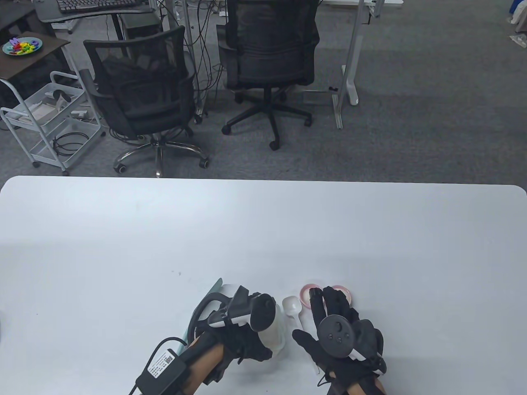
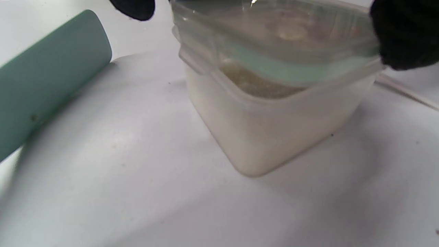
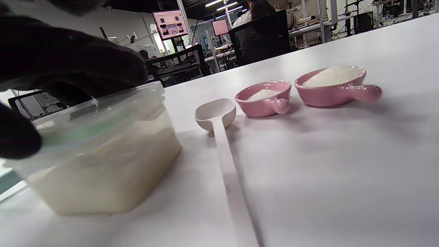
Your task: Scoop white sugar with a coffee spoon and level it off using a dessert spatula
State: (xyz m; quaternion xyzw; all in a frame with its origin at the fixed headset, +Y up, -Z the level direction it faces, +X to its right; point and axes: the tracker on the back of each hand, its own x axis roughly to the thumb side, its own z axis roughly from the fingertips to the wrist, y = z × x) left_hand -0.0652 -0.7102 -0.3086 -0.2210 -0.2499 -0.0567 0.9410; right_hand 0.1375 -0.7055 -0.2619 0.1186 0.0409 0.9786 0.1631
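Sugar container (image 3: 103,161) sits under my left hand (image 1: 243,329), at the near edge of the table (image 1: 263,230). Coffee spoon (image 1: 293,306) lies flat between my two hands, bowl end away from me, handle running back toward my right hand (image 1: 341,329). Two pink dishes (image 3: 264,97) with white sugar sit just beyond my right fingertips, side by side. Green spatula (image 2: 48,79) lies on the table just left of the container, partly under my left hand.

Table view hides most of the container under the tracker; only its right side shows. Left wrist view shows the lid (image 2: 274,44) lifted and tilted on the container, with sugar visible through the gap below it. Right wrist view shows both dishes holding sugar, handles pointing right, and the whole spoon untouched on the table.

Left hand: fingers (image 2: 404,34) on the lid edges, gripping the lid from above. Right hand: fingers spread flat over the table, above the dishes in the table view, holding nothing; can't tell whether it touches the table.
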